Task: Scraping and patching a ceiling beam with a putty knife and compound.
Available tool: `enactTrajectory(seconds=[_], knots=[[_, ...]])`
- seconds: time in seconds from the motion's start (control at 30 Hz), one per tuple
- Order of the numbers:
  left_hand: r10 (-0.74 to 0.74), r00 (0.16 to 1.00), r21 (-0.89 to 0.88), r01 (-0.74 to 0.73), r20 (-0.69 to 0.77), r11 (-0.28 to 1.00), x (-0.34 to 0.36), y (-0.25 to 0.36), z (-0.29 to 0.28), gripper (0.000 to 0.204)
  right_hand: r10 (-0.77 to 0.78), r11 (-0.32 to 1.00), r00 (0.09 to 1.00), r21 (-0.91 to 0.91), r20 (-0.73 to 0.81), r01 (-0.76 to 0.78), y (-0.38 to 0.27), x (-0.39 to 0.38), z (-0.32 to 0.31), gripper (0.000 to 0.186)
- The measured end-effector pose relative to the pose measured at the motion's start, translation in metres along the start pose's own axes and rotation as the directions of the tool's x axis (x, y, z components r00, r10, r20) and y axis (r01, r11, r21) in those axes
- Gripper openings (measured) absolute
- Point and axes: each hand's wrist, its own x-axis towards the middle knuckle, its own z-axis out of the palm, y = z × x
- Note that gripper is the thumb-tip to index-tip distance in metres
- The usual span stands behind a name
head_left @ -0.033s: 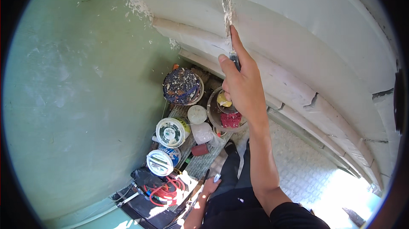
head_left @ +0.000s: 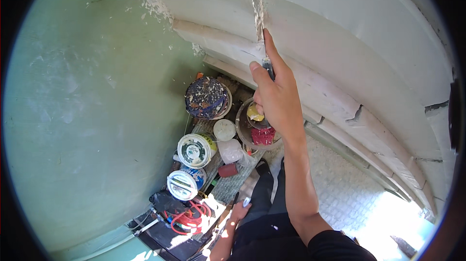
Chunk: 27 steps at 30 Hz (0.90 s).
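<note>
My right hand (head_left: 281, 98) is raised and closed round a scraper (head_left: 268, 68) with a dark handle. Its index finger lies stretched along the thin blade, which is seen nearly edge-on. The fingertip is at the lower end of a rough, chipped groove (head_left: 258, 13) in the pale, stepped wall moulding (head_left: 218, 34). Low by my left thigh, my left hand (head_left: 239, 211) is closed on something small. A whitish end (head_left: 247, 202) sticks out of the grip, and the rest is hidden.
Along the green wall (head_left: 87, 115), a plank (head_left: 228, 187) carries a flake-covered bucket (head_left: 208, 98), lidded paint tubs (head_left: 194, 151), a round basin (head_left: 245, 130) with a red cloth (head_left: 263, 137), and a red cylinder (head_left: 227, 170). A coiled red hose (head_left: 191, 217) lies nearer. Paving (head_left: 335, 178) shows below right.
</note>
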Motion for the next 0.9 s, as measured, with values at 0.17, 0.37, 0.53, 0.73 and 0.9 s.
enactTrajectory(seconds=[0.17,0.37,0.53,0.73,0.9], knots=[[-0.081,0.996,0.001,0.081,0.037,0.997,0.002,0.007,-0.006,0.041,0.134,0.979,0.991,0.149,0.019,-0.136,0.000,-0.003,0.003,0.063],[-0.074,0.996,-0.051,0.077,0.058,0.996,-0.006,0.027,-0.022,0.044,0.218,0.955,0.971,0.182,0.098,-0.232,-0.005,0.007,-0.011,0.064],[-0.044,0.998,-0.017,0.045,0.050,0.999,0.002,0.011,-0.016,0.045,0.281,0.941,0.935,0.127,0.217,-0.313,-0.025,0.014,-0.035,0.063],[0.003,0.997,0.022,-0.004,0.079,1.000,0.028,-0.003,-0.008,0.045,0.279,0.950,0.925,0.068,0.257,-0.306,-0.026,0.016,-0.036,0.065],[-0.001,0.999,0.061,-0.002,0.050,0.998,0.027,0.000,-0.007,0.047,0.275,0.952,0.948,0.094,0.163,-0.292,-0.022,0.009,-0.017,0.066]])
